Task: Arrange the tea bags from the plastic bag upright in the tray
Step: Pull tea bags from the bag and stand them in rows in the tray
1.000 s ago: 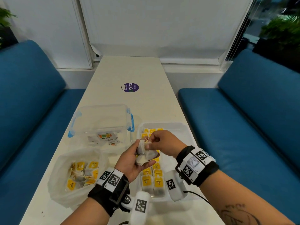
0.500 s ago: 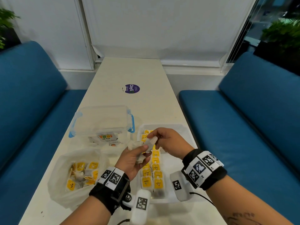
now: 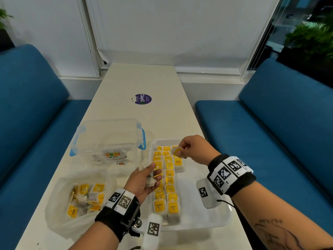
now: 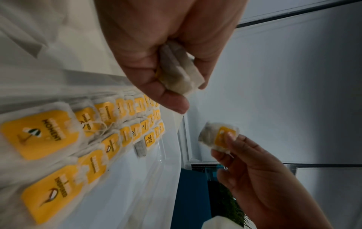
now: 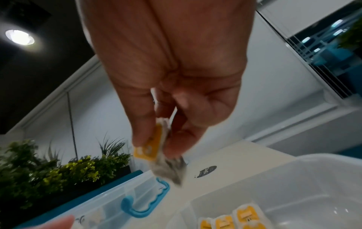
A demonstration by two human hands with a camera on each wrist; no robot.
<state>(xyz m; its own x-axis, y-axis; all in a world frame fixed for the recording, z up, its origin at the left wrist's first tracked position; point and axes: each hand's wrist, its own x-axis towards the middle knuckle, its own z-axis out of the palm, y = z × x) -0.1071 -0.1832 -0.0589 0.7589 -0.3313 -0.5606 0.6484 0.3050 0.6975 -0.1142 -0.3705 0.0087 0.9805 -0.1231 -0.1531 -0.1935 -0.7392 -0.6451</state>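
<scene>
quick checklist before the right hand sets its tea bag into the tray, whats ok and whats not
1. Right hand grips one tea bag, pinched between fingertips: ok.
2. Bag is over the tray, at the far end of the rows: ok.
3. Open slot there: the third row is only started, with bare tray floor beside it: ok.
4. Bag upright, yellow tag on top: tilted, and the wrist view is blurred: cannot tell.
5. Left hand holds spare tea bags securely and clear of the drop spot: ok.
6. Plastic bag holds more tea bags: ok.
</scene>
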